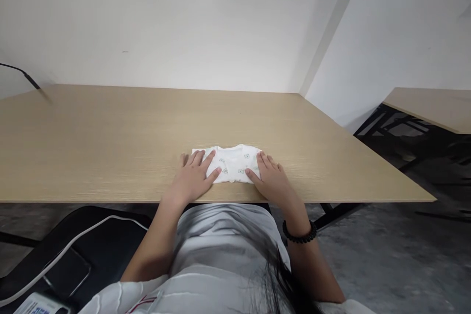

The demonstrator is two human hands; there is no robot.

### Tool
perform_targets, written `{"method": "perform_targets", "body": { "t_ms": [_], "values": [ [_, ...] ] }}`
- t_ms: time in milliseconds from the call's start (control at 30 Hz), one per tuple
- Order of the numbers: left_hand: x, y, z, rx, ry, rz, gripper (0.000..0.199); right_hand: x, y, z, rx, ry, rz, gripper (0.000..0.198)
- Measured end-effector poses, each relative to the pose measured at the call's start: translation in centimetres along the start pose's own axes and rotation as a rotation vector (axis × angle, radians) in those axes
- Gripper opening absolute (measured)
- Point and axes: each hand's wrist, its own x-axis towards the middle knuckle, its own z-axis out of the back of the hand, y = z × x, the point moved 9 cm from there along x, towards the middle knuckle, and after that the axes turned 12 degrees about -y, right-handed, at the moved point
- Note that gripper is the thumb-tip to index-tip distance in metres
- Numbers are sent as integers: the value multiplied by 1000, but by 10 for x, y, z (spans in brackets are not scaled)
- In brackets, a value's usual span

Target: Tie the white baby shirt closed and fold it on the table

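A small white baby garment with little printed figures lies folded into a wide, low shape near the table's front edge. Its neckline curves along the far side. My left hand rests flat on its left end, fingers spread. On the right end lies my right hand, also flat, with the thumb stretched inward over the cloth. Both hands press on the garment without gripping it. The parts under my palms and fingers are hidden.
The light wooden table reaches back to a white wall. A thin black cable meets its far left edge. A black chair with a white cord stands at lower left. Another table is at right.
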Motion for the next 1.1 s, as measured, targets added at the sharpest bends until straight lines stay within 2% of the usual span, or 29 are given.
{"method": "perform_targets", "body": {
  "t_ms": [133, 233, 300, 433, 533, 700, 767, 867, 967, 1100],
  "values": [
    [2, -12, 7, 32, -54, -51, 65, 2, 11, 13, -21, -32, 52, 73],
    [4, -25, -1, -3, -30, -137, 66, 9, 29, 14, 33, -38, 171, 70],
    [5, -26, -10, -37, 15, -141, 69, 11, 36, 9, 50, -21, 204, 70],
    [7, -16, -17, -58, 41, -77, 78, 7, 35, -3, 24, -2, 171, 72],
    [9, -3, -15, -46, 40, -1, 84, -1, 32, -1, 16, -26, 135, 73],
    [8, 12, -6, 36, 10, 118, 76, -11, 32, 8, -19, -44, 108, 68],
    [7, 3, 1, 55, -52, 56, 69, -11, 35, 10, -38, -33, 115, 66],
    [1, -24, 5, -4, -99, -146, 63, -6, 48, 11, -12, -47, 178, 64],
    [-6, -33, -5, -68, 7, -201, 65, 0, 57, 5, 27, -27, 204, 64],
    [-4, -13, -12, -29, 81, -85, 67, 4, 45, -2, 10, 11, 110, 69]
  ]
}}
